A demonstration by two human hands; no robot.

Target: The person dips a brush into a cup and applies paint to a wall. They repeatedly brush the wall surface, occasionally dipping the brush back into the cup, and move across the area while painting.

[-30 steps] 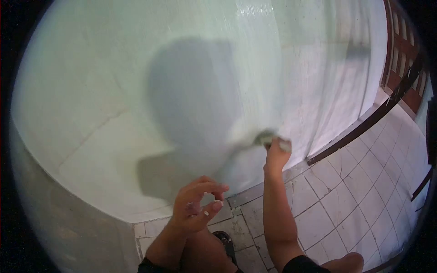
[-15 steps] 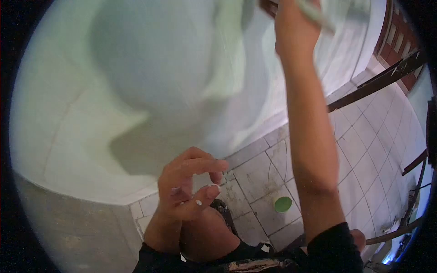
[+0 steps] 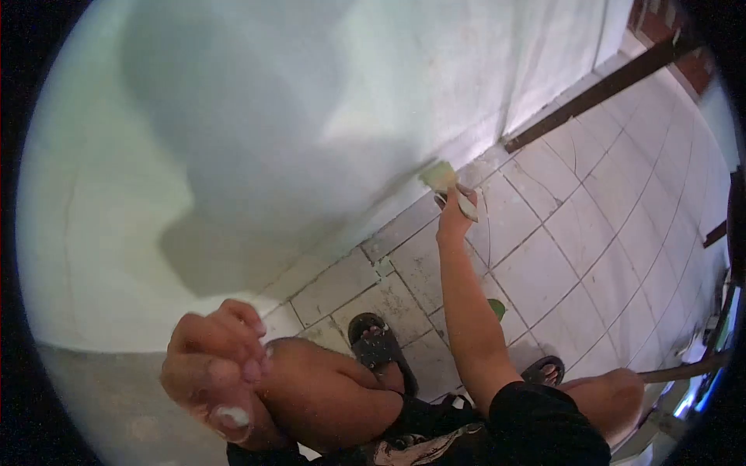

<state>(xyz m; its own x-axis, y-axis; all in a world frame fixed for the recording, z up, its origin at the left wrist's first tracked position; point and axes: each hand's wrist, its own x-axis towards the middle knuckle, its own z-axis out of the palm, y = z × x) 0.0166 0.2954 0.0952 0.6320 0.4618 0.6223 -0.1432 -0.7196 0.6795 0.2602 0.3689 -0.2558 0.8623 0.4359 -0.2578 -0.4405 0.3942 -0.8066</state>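
Note:
A paintbrush point(image 3: 440, 176) with pale green paint on its wide bristles is gripped in my right hand point(image 3: 458, 211). Its bristle end is low on the wall point(image 3: 373, 85), right by the seam with the floor, and the light handle points back past my fingers. My left hand point(image 3: 211, 365) is raised over my left knee, empty, its fingers loosely curled and the thumb apart from them. White paint spots the left thumb. Behind my right forearm, a small green round thing point(image 3: 496, 309) on the floor is mostly hidden.
Light floor tiles point(image 3: 536, 268) with dirty joints run along the wall. A dark bar point(image 3: 598, 93) slants across the upper right, its lower end near the wall's foot. My feet wear dark sandals point(image 3: 378, 351). A grey surface point(image 3: 101, 396) lies at the lower left.
My right hand has come down from high on the wall to its foot with the paintbrush. My left hand has moved left and lower, its fingers curling more. The view has shifted.

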